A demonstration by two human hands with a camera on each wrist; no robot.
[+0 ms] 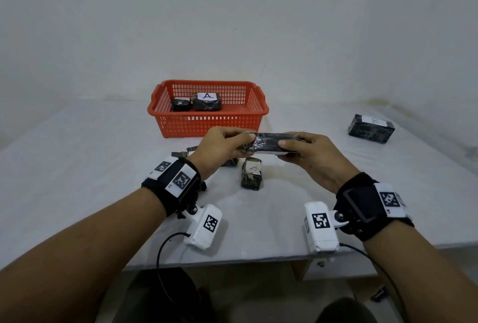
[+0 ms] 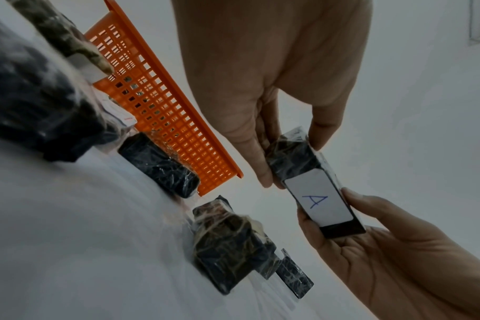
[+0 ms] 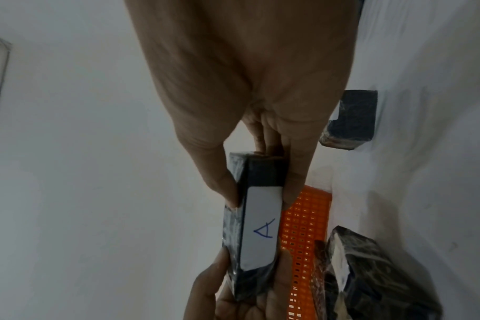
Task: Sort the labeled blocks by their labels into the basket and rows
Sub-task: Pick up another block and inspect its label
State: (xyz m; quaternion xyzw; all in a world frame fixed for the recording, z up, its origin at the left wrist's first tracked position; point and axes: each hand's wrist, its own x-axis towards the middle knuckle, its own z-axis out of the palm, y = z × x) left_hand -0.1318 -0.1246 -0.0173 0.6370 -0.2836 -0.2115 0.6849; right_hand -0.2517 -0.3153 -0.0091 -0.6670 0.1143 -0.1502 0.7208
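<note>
Both hands hold one long dark block (image 1: 271,144) in the air just in front of the orange basket (image 1: 181,126), above the white table (image 1: 77,180). The left hand (image 1: 219,148) pinches one end between thumb and fingers; the right hand (image 1: 310,157) pinches the other end the same way, fingers curled round it. The wrist views show a white label with a hand-written A on the block's underside (image 2: 317,200), turned away from the head camera.

Inside the basket lie two dark wrapped blocks side by side toward its left half: a smaller one (image 1: 181,104) whose label cannot be seen, and to its right a larger one (image 1: 207,101) with a white A label facing up. They are touching or nearly so.

In front of the basket, below the held block, a small mottled block (image 1: 251,174) stands on the table with a white label that looks like an A. More wrapped pieces (image 1: 181,154) lie partly hidden behind the left hand; their labels cannot be read. Well to the right of the basket sits a dark block marked B (image 1: 371,128).
</note>
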